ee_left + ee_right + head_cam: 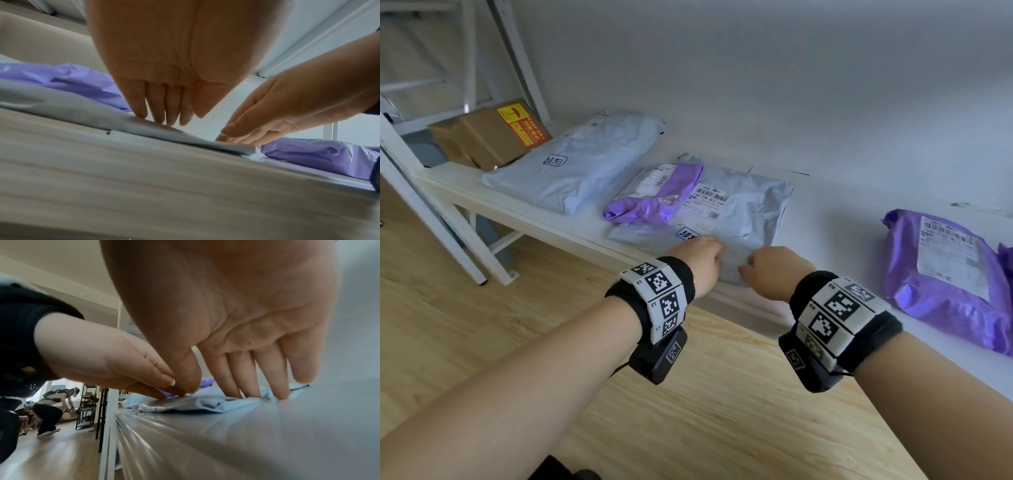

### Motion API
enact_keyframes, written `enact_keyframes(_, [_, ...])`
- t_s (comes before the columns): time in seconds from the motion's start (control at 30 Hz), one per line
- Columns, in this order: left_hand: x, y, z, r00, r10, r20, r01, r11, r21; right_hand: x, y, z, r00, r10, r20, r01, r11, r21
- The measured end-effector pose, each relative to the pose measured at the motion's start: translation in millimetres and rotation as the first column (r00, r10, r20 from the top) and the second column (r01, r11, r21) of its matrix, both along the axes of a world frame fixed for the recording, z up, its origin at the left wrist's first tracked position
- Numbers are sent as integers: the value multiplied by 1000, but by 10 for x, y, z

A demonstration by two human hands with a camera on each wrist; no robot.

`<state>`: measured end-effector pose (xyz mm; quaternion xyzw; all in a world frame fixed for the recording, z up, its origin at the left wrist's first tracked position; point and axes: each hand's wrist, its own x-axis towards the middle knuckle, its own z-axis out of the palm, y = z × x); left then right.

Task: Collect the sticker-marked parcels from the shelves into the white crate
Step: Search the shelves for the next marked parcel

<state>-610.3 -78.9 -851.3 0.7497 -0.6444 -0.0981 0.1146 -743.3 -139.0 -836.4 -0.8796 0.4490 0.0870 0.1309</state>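
Note:
A flat grey parcel (750,212) with a blue sticker (688,234) lies on the white shelf (842,219). A small purple parcel (650,202) rests on its left half. My left hand (709,253) and right hand (753,267) are side by side at the parcel's near edge. In the left wrist view the left hand (164,120) touches the grey parcel (82,112) with straight fingertips. In the right wrist view the right hand (246,394) presses straight fingers on the grey parcel (185,404). The white crate is out of view.
A bigger grey parcel (585,161) bearing a blue sticker (555,160) lies further left, beside a cardboard box (489,133). Another purple parcel (945,274) lies to the right. Wooden floor runs below the shelf. A person (53,405) bends over far behind.

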Motion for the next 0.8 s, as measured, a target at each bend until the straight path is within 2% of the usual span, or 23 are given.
enact_keyframes(0.13, [-64,-23,25,1000,12,3,-12,998,-56,-217,-5,77,997,-46,-63,46,999,-10])
enact_keyframes(0.23, [-88,-15,133,996,63,-67,-76,972,-222,-313,13,178,996,-66,-67,67,998,10])
enact_keyframes(0.3, [-50,-20,223,983,109,-150,-157,918,-364,-316,34,227,997,-80,-14,81,997,21])
enact_keyframes(0.37, [64,-52,294,956,205,-209,-279,852,-442,-250,86,264,986,-112,125,108,994,32])
enact_keyframes(0.43, [257,-97,311,912,372,-170,-409,831,-376,-111,153,276,954,-112,278,103,994,47])
enact_keyframes(0.5, [438,-103,287,860,503,-86,-510,845,-162,73,213,282,904,-101,415,53,991,125])
enact_keyframes(0.57, [565,-92,242,830,555,-61,-556,831,-5,257,272,293,845,-128,520,10,975,224])
enact_keyframes(0.7, [657,-80,165,843,498,-202,-490,867,89,530,274,275,714,-233,660,-52,923,382])
enact_keyframes(0.8, [627,-57,184,844,437,-312,-439,896,66,625,190,219,693,-256,674,-40,920,390])
